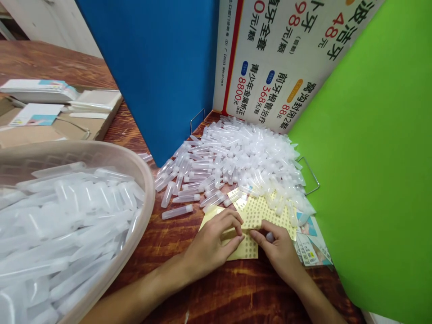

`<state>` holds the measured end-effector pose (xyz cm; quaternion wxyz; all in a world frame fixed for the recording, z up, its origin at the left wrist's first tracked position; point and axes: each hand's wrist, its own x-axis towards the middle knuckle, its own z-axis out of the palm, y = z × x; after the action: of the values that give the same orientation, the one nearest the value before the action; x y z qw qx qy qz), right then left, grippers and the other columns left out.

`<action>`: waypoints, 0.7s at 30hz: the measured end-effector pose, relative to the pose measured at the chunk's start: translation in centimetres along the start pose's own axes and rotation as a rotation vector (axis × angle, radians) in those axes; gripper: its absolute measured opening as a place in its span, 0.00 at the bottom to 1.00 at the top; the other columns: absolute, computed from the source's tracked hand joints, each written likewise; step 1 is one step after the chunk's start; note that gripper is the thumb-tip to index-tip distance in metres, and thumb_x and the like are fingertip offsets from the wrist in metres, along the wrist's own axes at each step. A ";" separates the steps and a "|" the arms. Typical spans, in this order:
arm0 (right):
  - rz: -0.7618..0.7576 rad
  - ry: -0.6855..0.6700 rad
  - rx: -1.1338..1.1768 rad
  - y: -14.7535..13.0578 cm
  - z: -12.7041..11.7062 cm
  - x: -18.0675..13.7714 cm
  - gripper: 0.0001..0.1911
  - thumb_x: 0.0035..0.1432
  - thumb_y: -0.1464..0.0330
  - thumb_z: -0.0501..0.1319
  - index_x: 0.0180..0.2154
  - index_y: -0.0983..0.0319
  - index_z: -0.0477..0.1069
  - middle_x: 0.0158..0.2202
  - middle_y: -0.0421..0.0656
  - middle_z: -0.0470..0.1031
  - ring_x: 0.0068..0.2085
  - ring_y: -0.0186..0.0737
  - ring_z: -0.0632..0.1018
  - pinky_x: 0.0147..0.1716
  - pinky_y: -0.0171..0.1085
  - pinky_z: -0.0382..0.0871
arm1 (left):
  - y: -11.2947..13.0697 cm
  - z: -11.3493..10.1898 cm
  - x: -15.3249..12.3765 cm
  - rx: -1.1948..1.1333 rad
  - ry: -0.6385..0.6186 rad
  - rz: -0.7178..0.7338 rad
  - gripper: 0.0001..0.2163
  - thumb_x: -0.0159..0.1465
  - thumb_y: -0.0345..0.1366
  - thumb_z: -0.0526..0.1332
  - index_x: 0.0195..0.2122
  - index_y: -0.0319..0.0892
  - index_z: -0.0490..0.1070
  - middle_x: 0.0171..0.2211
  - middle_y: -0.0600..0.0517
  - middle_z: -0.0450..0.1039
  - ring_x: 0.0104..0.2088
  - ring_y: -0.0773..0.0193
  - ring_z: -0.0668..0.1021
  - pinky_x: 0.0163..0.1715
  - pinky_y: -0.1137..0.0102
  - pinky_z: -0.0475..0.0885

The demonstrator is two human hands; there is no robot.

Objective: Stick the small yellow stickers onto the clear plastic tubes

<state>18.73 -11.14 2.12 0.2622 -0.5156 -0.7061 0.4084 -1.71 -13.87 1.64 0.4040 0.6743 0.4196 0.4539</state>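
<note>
A yellow sheet of small round dot stickers (251, 246) lies on the table under both hands. My left hand (216, 236) is over its left part, thumb and forefinger brought together in a pinch; anything between the fingertips is too small to make out. My right hand (280, 247) is at the sheet's right side. Its fingers are curled around a small plastic tube, whose whitish rounded end (270, 237) shows between them, while the thumb and forefinger tips meet near the dots. More dotted yellow sheets (249, 209) lie just beyond, partly under loose tubes.
A heap of translucent capped tubes (236, 153) fills the corner between blue (162, 67), printed white (256, 54) and green panels (378, 157). Left stands a plastic basket (146, 189) full of larger white pieces. Printed cards (312, 247) lie right; a cardboard box (104, 121) sits back left.
</note>
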 end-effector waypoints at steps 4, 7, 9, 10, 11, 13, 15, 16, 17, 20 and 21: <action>0.030 0.170 0.060 -0.1 -0.7 0.3 0.17 0.61 0.54 0.63 0.39 0.61 0.74 0.30 0.40 0.72 0.30 0.37 0.71 0.29 0.34 0.65 | 0.6 0.0 -0.2 -0.009 0.028 -0.054 0.03 0.64 0.29 0.61 0.34 0.43 0.70 0.46 0.48 0.72 0.48 0.59 0.75 0.49 0.66 0.71; 0.001 0.318 0.144 0.0 -1.3 0.4 0.20 0.64 0.54 0.61 0.49 0.60 0.73 0.36 0.43 0.74 0.38 0.42 0.74 0.37 0.37 0.69 | 0.9 0.1 -0.3 -0.055 0.064 -0.082 0.03 0.64 0.32 0.64 0.33 0.43 0.71 0.46 0.47 0.72 0.50 0.57 0.74 0.53 0.62 0.69; -0.035 0.361 0.247 0.2 -1.6 0.3 0.18 0.67 0.54 0.58 0.47 0.59 0.74 0.32 0.42 0.72 0.35 0.40 0.74 0.35 0.37 0.69 | 1.0 0.2 -0.3 -0.124 0.093 -0.117 0.04 0.64 0.35 0.65 0.32 0.43 0.71 0.45 0.47 0.73 0.50 0.56 0.74 0.55 0.60 0.68; -0.053 0.371 0.304 0.2 -1.6 0.3 0.17 0.68 0.54 0.57 0.45 0.59 0.74 0.30 0.41 0.71 0.32 0.39 0.73 0.33 0.36 0.69 | 1.0 0.2 -0.3 -0.164 0.110 -0.139 0.05 0.63 0.36 0.65 0.32 0.43 0.71 0.45 0.46 0.73 0.50 0.56 0.74 0.55 0.59 0.67; -0.069 0.371 0.355 0.3 -1.5 0.2 0.17 0.68 0.54 0.57 0.43 0.59 0.75 0.28 0.40 0.70 0.29 0.37 0.72 0.31 0.35 0.68 | 0.9 0.3 -0.3 -0.208 0.127 -0.162 0.06 0.63 0.37 0.66 0.32 0.43 0.71 0.44 0.46 0.73 0.50 0.56 0.74 0.55 0.59 0.67; -0.088 0.338 0.406 0.3 -1.3 0.0 0.16 0.68 0.55 0.57 0.40 0.59 0.76 0.28 0.41 0.72 0.27 0.37 0.72 0.28 0.35 0.68 | 0.8 0.4 -0.2 -0.314 0.151 -0.210 0.09 0.61 0.40 0.68 0.32 0.42 0.71 0.44 0.46 0.72 0.48 0.56 0.74 0.53 0.60 0.68; -0.103 0.258 0.386 0.2 -1.0 -0.3 0.18 0.68 0.54 0.57 0.39 0.59 0.76 0.28 0.42 0.76 0.29 0.38 0.74 0.30 0.36 0.69 | 0.8 0.5 -0.1 -0.435 0.155 -0.261 0.12 0.60 0.43 0.69 0.31 0.41 0.71 0.43 0.47 0.70 0.46 0.57 0.74 0.49 0.63 0.69; -0.122 0.204 0.357 0.0 -0.9 -0.4 0.19 0.69 0.53 0.56 0.40 0.59 0.77 0.29 0.44 0.78 0.31 0.40 0.76 0.32 0.37 0.70 | 0.8 0.5 0.0 -0.490 0.153 -0.285 0.13 0.59 0.44 0.69 0.31 0.41 0.70 0.42 0.47 0.70 0.45 0.58 0.74 0.46 0.65 0.70; -0.148 0.148 0.319 -0.2 -0.8 -0.5 0.20 0.69 0.53 0.55 0.41 0.59 0.78 0.30 0.45 0.79 0.33 0.42 0.77 0.36 0.39 0.71 | 0.9 0.5 0.0 -0.533 0.152 -0.305 0.14 0.59 0.45 0.70 0.31 0.41 0.70 0.41 0.48 0.69 0.43 0.59 0.74 0.44 0.66 0.70; -0.216 0.012 0.237 -0.5 -0.8 -0.9 0.22 0.70 0.52 0.52 0.42 0.58 0.79 0.31 0.46 0.81 0.37 0.46 0.79 0.40 0.42 0.71 | 1.2 0.5 0.1 -0.596 0.151 -0.357 0.16 0.57 0.48 0.70 0.31 0.41 0.69 0.39 0.50 0.68 0.41 0.61 0.72 0.41 0.68 0.69; -0.212 -0.018 0.241 -0.6 -0.8 -1.0 0.23 0.70 0.51 0.52 0.42 0.58 0.79 0.30 0.45 0.81 0.36 0.45 0.79 0.38 0.42 0.71 | 1.3 0.5 0.0 -0.604 0.155 -0.370 0.17 0.56 0.48 0.71 0.31 0.41 0.69 0.38 0.50 0.68 0.40 0.61 0.72 0.40 0.68 0.69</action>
<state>19.44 -11.89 3.11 0.3576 -0.3992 -0.7048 0.4648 -0.99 -14.31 2.70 0.6274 0.4008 0.4108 0.5262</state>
